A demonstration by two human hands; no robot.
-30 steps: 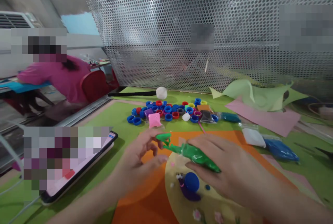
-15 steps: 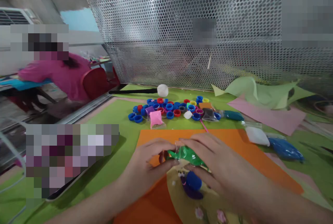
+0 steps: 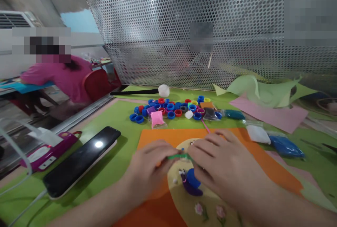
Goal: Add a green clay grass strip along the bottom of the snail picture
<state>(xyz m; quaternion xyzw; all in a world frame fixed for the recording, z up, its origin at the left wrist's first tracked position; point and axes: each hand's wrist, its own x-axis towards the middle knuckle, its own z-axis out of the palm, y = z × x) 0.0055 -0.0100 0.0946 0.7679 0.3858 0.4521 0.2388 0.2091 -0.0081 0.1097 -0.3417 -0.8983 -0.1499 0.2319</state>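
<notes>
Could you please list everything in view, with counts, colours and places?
Caps: many, mostly blue, centre
Packets: at least six, mixed colours, centre, right
Sheet: one, orange, under hands
Oval: one, pale yellow, on sheet
Snail: one, purple and blue, on oval
Flowers: two, pink, on oval
Phone: one, black, left
Power strip: one, magenta, beside phone
Cables: several, white, left
Stick: one, black with white end, behind caps
Loose sheets: at least two, green and pink, right
Table: one, green, foreground
Perforated panel: one, grey, behind table
Person: one, pink top, left background
Chair: at least one, red, beside person
Piece: one, green, between hands
Left hand: one, bare, gripping piece
Right hand: one, bare, gripping piece
</notes>
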